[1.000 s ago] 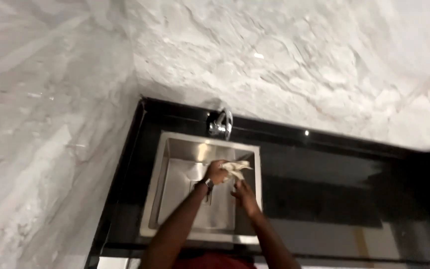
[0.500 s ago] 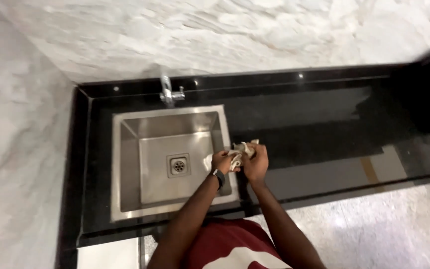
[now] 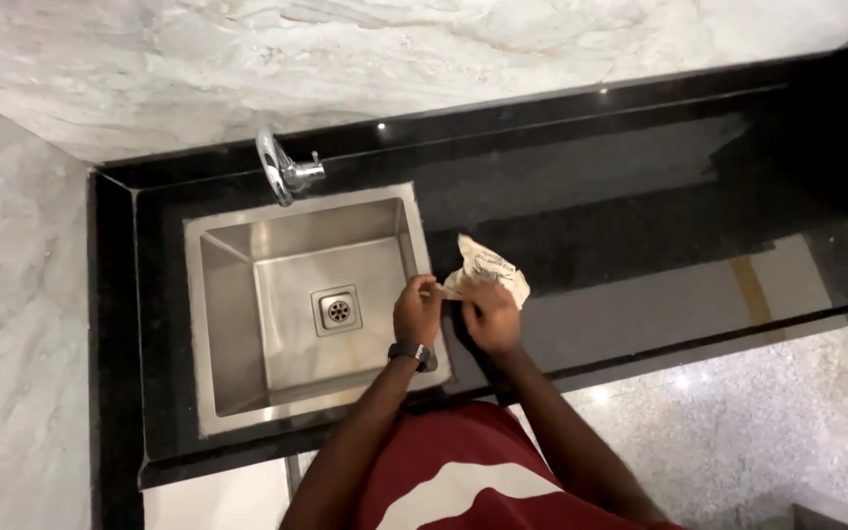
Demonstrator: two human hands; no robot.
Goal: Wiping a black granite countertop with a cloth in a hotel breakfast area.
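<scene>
Gripping a crumpled pale cloth (image 3: 488, 272) between them, the left hand (image 3: 416, 311) and right hand (image 3: 491, 319) hold it above the black counter (image 3: 640, 226); the steel sink (image 3: 301, 304) lies just beside.

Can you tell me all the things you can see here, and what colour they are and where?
sink: one, silver steel, set in the counter at left
drain: one, silver, middle of the sink floor
tap: one, silver, behind the sink
counter: one, shiny black, along the marble wall
wall: white-grey marble, behind and at left
cloth: one, pale and crumpled, held in both hands
watch: one, dark, on the left wrist
left hand: holds the cloth
right hand: holds the cloth
</scene>
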